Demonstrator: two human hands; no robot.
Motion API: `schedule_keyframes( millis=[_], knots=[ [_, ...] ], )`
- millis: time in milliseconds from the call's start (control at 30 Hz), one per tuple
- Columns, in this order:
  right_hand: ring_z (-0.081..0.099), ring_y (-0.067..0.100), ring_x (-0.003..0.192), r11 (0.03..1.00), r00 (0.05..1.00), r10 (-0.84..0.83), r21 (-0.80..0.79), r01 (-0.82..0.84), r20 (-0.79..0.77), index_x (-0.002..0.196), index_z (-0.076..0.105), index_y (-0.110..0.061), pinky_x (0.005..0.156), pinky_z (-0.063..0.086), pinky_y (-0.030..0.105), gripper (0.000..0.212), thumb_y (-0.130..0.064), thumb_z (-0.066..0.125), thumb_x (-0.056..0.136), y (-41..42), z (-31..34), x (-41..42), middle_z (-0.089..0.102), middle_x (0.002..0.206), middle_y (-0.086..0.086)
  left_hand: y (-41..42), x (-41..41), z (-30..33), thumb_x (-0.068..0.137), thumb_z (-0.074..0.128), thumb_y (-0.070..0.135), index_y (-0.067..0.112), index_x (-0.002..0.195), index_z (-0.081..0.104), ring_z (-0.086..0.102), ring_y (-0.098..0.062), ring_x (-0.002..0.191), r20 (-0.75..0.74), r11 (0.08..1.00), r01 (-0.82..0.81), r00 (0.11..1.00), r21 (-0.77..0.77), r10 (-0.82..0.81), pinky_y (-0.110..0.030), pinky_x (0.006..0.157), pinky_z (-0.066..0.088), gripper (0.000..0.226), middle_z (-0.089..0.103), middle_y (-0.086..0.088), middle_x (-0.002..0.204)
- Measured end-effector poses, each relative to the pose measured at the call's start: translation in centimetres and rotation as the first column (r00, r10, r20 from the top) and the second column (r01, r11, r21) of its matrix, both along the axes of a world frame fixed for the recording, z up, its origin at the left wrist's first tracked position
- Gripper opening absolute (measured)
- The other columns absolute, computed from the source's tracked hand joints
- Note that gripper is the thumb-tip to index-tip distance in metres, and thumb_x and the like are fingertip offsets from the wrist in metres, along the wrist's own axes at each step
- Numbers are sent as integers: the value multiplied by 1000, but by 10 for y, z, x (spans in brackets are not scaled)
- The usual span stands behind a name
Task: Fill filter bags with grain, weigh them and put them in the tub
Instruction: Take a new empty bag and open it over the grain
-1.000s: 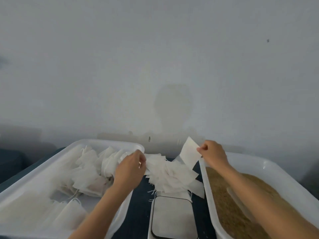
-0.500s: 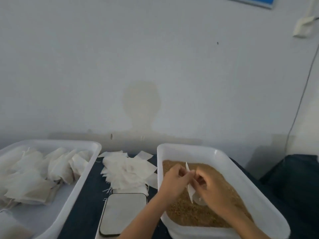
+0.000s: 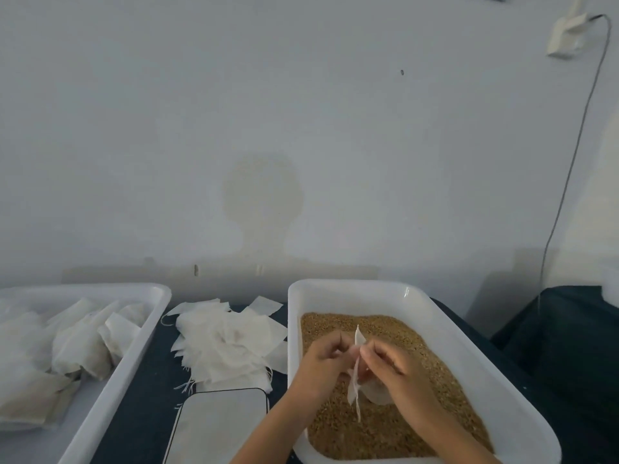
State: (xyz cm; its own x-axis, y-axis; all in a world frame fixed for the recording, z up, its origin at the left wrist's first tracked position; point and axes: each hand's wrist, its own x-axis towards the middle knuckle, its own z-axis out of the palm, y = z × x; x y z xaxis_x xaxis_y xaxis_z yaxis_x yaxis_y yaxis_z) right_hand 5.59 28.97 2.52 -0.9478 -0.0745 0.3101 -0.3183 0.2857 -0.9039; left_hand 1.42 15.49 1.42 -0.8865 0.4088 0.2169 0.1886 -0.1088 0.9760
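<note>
Where a dark cloth (image 3: 147, 390) meets the pale wall (image 3: 301, 112), lower right of frame, both hands, left (image 3: 323, 361) and right (image 3: 390, 368), pinch one empty bag (image 3: 355, 373) over the grain (image 3: 418, 380). Scale (image 3: 219, 426) bottom centre; tub (image 3: 127, 370) lower left.

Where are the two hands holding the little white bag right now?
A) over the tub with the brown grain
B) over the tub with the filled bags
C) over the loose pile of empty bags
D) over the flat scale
A: the left hand and right hand pinch the small white filter bag above the brown grain in the white plastic tub on the right.
</note>
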Motion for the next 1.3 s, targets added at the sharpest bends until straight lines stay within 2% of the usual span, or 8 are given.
schedule_keyframes(
  millis=[167,400,533,667,833,1000,1100,1300],
  knots=[
    [66,17,65,992,995,26,-123,-14,95,76,63,-4,63,54,21,17,-9,55,90,-1,3,0,67,69,7,-2,-2,-4,95,47,4,6,76,55,60,-14,68,-51,999,37,998,-18,-38,-25,68,50,21,59,-4,72],
    [67,14,62,988,989,50,-155,-28,139,75,62,-6,59,52,17,19,-11,54,90,0,2,-2,67,65,3,-3,-2,-5,94,50,5,12,74,58,54,-10,68,-105,995,50,993,-89,-60,-22,69,46,23,58,3,69],
    [60,5,57,999,990,28,-49,-21,137,75,58,-2,55,47,14,24,-8,47,95,2,-3,-5,62,58,-5,-3,0,-7,93,53,8,22,71,56,47,6,62,-220,972,6,974,-234,-59,-13,66,41,27,54,21,62],
    [59,8,59,1000,991,22,-22,-19,130,82,54,8,56,48,16,22,-7,45,96,3,-6,-8,58,67,4,-3,0,-8,93,55,11,20,72,56,48,2,60,-226,968,-49,974,-247,-9,-21,67,46,23,53,14,62],
    [57,17,58,997,985,-77,20,75,157,77,52,9,54,46,18,24,-6,48,95,5,-8,-10,57,66,10,-3,2,-10,88,57,8,22,65,44,36,0,52,-271,938,-199,955,-285,120,-12,53,33,31,42,10,58],
    [45,19,56,939,956,-280,234,254,86,65,52,-3,59,40,31,25,-8,55,90,6,-11,-11,50,61,11,2,5,-10,87,51,3,19,91,50,40,-5,64,-582,862,-381,803,-335,128,-21,60,36,16,44,10,68],
    [42,15,46,938,946,-304,210,277,110,62,52,-3,49,38,23,29,-8,54,91,7,-8,-11,45,50,5,4,6,-15,93,46,10,17,94,60,43,-9,89,-733,759,-477,680,-442,1,-18,74,36,16,48,9,88],
    [42,7,41,947,910,-317,32,320,268,58,50,-7,43,40,15,33,-3,49,91,12,-7,-10,48,49,-1,9,10,-19,91,36,54,17,97,57,33,-7,104,-728,664,-515,682,-542,-65,-19,90,33,43,40,8,107]
  ],
)
